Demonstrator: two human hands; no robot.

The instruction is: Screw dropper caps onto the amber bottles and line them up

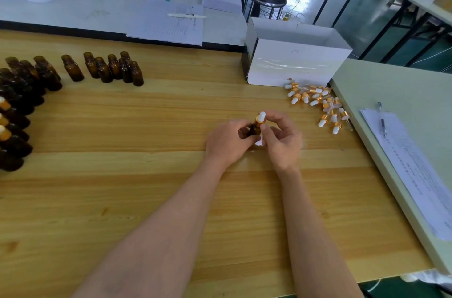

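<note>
Wooden worktable [146, 187], seen from above, in a packing room. At far left, capped bottles [5, 126] stand in a column along the frame edge, among dark uncapped ones. Further along the back, open amber bottles [107, 69] stand upright in a loose cluster. At centre, the two hands meet over the table. The left hand [228, 142] grips the body of one amber bottle [254, 129], held tilted. The right hand [281, 141] pinches the dropper cap [261, 118] seated on that bottle's neck, white bulb uppermost. Behind and to the right stands an open white box [293, 63]. Just in front of it lies a scatter of loose dropper caps [320, 107]. At far right, a pen [382, 119] rests on printed sheets [415, 175] on an adjoining pale table.
</note>
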